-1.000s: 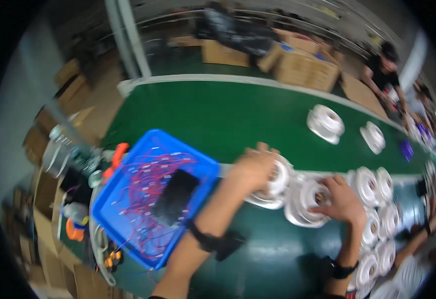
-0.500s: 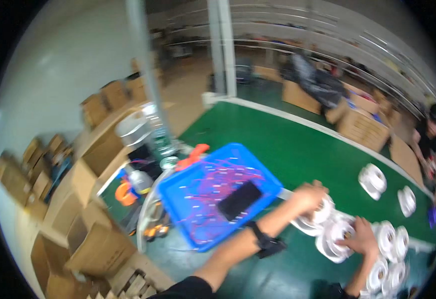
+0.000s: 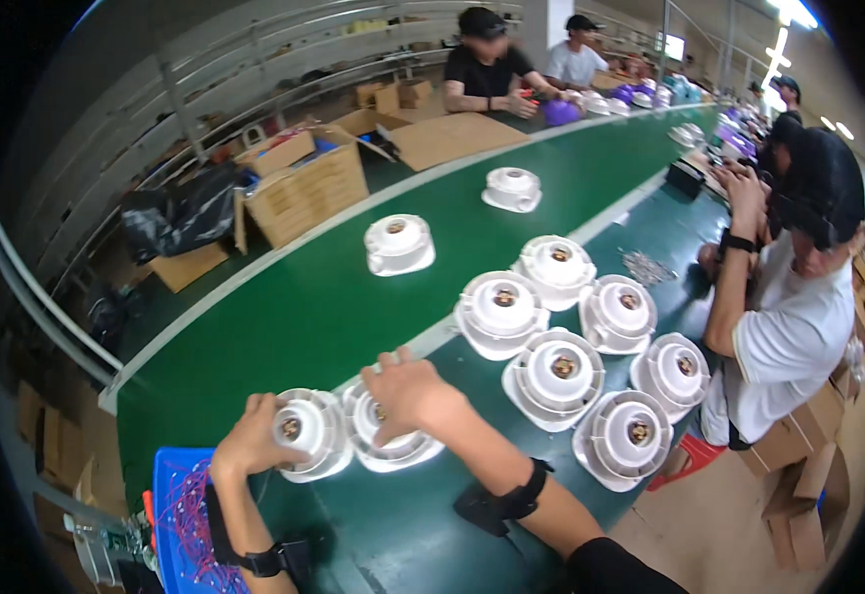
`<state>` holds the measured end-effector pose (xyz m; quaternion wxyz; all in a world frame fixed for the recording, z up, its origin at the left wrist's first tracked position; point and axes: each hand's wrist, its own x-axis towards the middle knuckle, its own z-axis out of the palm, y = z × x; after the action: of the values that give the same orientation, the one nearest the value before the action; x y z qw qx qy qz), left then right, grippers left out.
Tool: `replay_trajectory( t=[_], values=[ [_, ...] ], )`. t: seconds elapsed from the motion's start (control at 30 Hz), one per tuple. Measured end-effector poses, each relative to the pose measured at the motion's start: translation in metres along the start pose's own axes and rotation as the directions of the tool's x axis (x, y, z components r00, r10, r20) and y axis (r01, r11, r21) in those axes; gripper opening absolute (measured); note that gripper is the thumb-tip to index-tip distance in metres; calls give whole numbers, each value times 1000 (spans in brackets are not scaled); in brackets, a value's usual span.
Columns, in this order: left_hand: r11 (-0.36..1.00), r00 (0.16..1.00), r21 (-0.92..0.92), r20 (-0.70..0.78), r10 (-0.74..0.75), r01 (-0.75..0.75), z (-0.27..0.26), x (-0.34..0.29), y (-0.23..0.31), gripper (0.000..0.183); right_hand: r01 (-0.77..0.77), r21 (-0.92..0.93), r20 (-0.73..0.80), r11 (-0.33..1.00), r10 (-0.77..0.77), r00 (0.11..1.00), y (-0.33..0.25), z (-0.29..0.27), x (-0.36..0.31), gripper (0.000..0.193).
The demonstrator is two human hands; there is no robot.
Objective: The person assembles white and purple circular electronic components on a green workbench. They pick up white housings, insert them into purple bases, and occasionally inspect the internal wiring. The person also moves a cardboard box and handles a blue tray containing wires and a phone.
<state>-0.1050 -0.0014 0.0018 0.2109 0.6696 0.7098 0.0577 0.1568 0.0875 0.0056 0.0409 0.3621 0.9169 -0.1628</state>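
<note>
My left hand (image 3: 247,436) curls around the left rim of a white round plastic housing (image 3: 316,447), which has a brass-coloured metal piece in its centre. From above, my right hand (image 3: 411,394) grips a second such housing (image 3: 393,453); its palm and fingers hide part of it. These two housings sit side by side on the green table (image 3: 353,535). Beyond my right forearm stands a group of several like housings (image 3: 554,379), all with the centre facing up. Two more, a nearer housing (image 3: 396,245) and a farther housing (image 3: 512,189), rest on the green belt.
At lower left lies a blue tray (image 3: 167,495) of red and purple wires (image 3: 195,520). A pile of small metal parts (image 3: 647,267) lies near a co-worker in white (image 3: 789,327) on the right. Across the belt are cardboard boxes (image 3: 309,188) and a co-worker in black (image 3: 487,74).
The view has swung to the right, leaving the blue tray at the lower left edge and bringing more co-workers into sight. Both hands remain at white housings beside the belt.
</note>
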Motion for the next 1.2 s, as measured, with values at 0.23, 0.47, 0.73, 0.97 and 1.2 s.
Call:
replay_trajectory(
  t=[0.23, 0.47, 0.73, 0.97, 1.2],
  values=[
    [1000, 1000, -18, -24, 5, -5, 1, -6, -14, 91, -16, -30, -89, 999, 13, 996, -8, 18, 12, 91],
    [1000, 1000, 0, -14, 2, -2, 2, 0, -14, 90, -28, -29, -39, 999, 27, 999, -3, 22, 23, 90],
    [1000, 1000, -25, -5, -10, 10, -3, -7, -8, 90, 23, 79, 49, 997, -27, 998, -8, 2, 11, 79],
    [999, 999, -45, -21, -27, 26, -3, -8, -6, 91, 55, 35, -53, 998, -53, 997, 0, 18, 17, 74],
    [998, 998, -27, -9, -60, 60, -3, -11, -5, 87, 63, 41, -71, 997, -60, 996, -1, 16, 15, 72]
  ],
)
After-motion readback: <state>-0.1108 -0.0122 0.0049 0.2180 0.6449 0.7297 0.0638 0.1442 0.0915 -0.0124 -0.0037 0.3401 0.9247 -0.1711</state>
